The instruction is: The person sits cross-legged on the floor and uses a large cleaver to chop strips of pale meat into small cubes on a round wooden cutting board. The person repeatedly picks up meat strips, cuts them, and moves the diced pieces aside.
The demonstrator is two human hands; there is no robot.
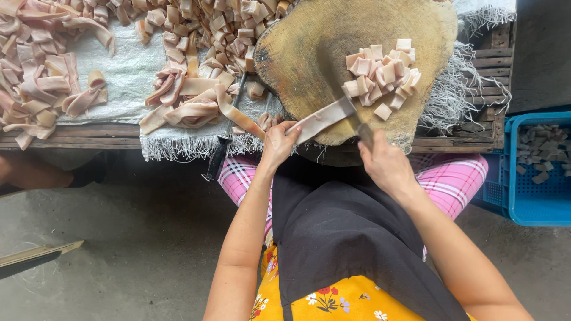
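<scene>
At the centre of the frame the left hand [278, 141] pinched the near end of a pale pork-skin strip [324, 119] lying on the round wooden chopping block [309, 47]. The right hand [385, 163] was closed on a knife [361, 132] at the strip's far end. A heap of cut squares [382, 76] sat on the block; many uncut strips [190, 98] remained on the desk [89, 135] at upper left.
</scene>
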